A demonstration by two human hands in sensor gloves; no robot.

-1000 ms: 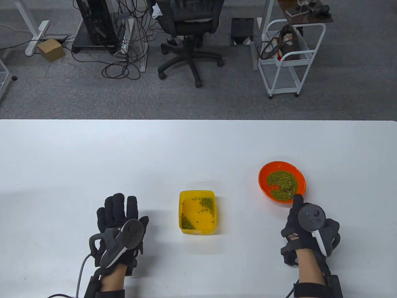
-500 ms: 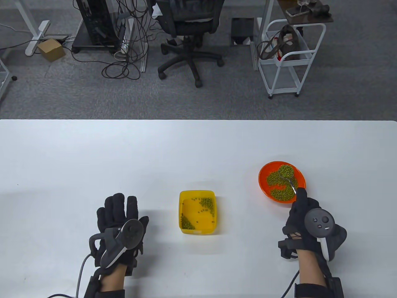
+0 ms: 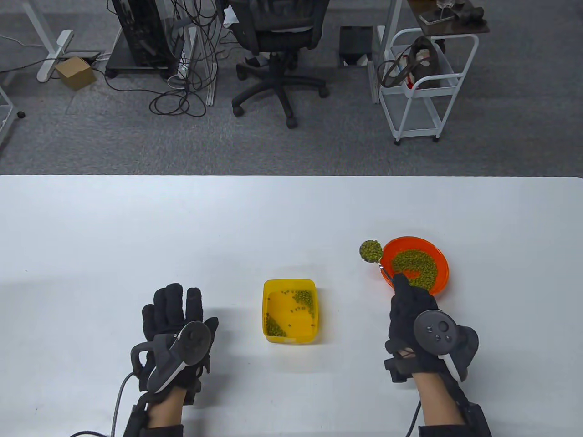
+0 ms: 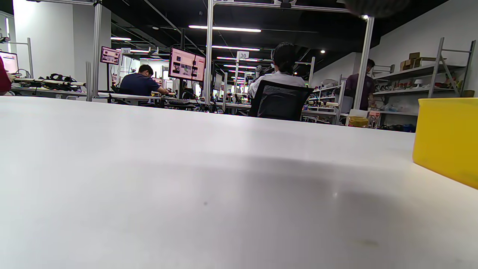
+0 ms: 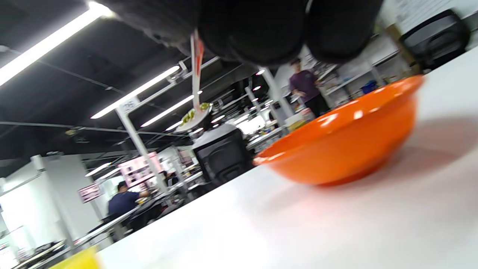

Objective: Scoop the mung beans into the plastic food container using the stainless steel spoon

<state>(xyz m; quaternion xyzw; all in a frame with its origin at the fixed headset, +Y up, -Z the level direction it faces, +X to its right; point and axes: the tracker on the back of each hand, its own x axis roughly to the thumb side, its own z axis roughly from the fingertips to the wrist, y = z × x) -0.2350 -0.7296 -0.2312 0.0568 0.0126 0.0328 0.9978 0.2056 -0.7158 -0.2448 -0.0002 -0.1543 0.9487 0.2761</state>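
Loaded spoon (image 3: 370, 251) just outside bowl (image 3: 441, 261) rim; container (image 3: 289, 311) well apart.

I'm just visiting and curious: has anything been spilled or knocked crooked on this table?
Nothing stands out. No mung beans show on the white table; the loaded spoon is beside the orange bowl, and the yellow container sits square.

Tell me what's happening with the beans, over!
Right hand holds spoon heaped with mung beans, just left of orange bowl. Left hand flat on table. Path to yellow container clear.

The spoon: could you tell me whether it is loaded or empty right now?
Loaded: the spoon carries heaped beans, held by the right hand.
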